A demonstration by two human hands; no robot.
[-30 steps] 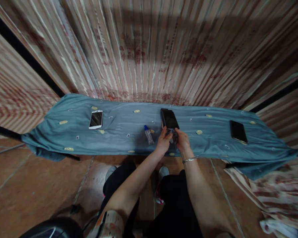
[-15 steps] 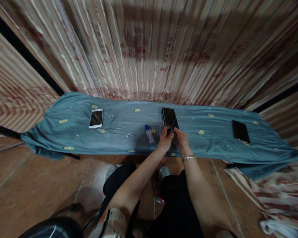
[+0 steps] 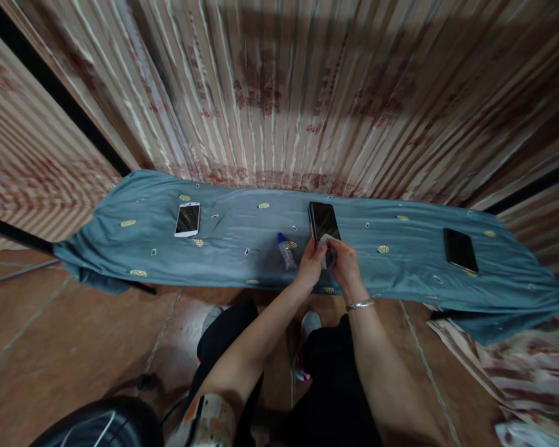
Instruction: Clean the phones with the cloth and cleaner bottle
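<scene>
Fingers (image 3: 313,253) of the left hand (image 3: 310,266) and right hand (image 3: 346,264) pinch a pale piece (image 3: 327,239) between them; it shows whiter and higher than 0.5 s ago, when something grey and see-through sat there. Its top points away from the person, overlapping the near end of a dark phone (image 3: 324,217), whose long axis runs away too, far end leaning slightly left. I can't tell whether either hand touches that phone. Teal cloth (image 3: 223,251) underneath also bears a blue-capped bottle (image 3: 287,253), before striped curtains (image 3: 279,136).
</scene>
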